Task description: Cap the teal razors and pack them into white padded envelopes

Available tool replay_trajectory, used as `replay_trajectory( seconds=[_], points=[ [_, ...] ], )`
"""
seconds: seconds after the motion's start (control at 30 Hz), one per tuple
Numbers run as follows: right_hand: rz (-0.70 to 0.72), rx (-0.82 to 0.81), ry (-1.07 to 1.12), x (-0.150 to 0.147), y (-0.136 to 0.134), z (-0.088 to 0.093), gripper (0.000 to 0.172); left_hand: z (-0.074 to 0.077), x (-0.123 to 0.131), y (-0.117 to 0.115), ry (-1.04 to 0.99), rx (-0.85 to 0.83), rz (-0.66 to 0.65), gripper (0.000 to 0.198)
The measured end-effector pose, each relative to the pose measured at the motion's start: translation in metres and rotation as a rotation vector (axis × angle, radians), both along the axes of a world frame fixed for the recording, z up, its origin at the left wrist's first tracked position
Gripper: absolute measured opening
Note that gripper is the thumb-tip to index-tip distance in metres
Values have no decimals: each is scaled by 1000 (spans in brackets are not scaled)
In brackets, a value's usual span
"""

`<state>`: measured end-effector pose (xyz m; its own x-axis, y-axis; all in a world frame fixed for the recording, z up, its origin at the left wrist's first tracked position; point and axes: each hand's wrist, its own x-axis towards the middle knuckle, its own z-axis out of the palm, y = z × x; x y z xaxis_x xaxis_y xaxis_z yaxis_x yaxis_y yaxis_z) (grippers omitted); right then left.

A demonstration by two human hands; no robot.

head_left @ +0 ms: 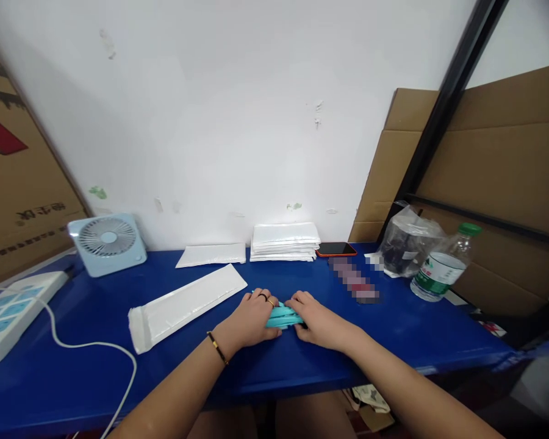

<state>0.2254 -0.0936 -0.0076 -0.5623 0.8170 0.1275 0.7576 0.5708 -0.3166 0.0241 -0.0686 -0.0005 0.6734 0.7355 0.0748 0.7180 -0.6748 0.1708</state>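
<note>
Just right of the long white pouch (187, 305), a teal bundle (283, 316) lies on the blue worktop (393, 341). The left hand (251, 317) and right hand (318, 320) clamp its two ends, fingers pressed together over it. Even pressure from both sides should keep it squared.

Teal bundle (283, 316): pale turquoise, flat, w/ lengthwise ridges (prob. several thin pieces stacked, can't tell exactly). Lies flat, long side running left-right, just right of the white pouch (187, 305), approx. level w/ its far end. Ends gripped by left hand (252, 318) and right hand (318, 321); only the mid part shows.
</note>
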Motion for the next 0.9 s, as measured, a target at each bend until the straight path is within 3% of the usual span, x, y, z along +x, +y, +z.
replay_trajectory(
  seconds=[0.07, 0.23, 0.37, 0.53, 0.67, 0.9],
  points=[
    [-17, 20, -57, -4, 3, 2, 41, -3, 4, -3, -26, 72, 12, 34],
    [-49, -13, -207, -16, 16, 8, 40, -12, 8, 8, -37, 145, 50, 56],
    [-90, -44, -299, -22, 21, 7, 43, -13, 11, 14, 35, 128, 25, 27],
    [-147, -2, -388, -26, 21, 9, 26, -15, 16, 9, 4, 93, -1, 13],
    [-178, 27, -439, -31, 24, 36, 28, -19, 18, 7, -66, 96, 45, 15],
    [-79, 82, -558, -33, 38, 79, 24, -14, 20, 12, -243, 30, 85, 32]
  ],
)
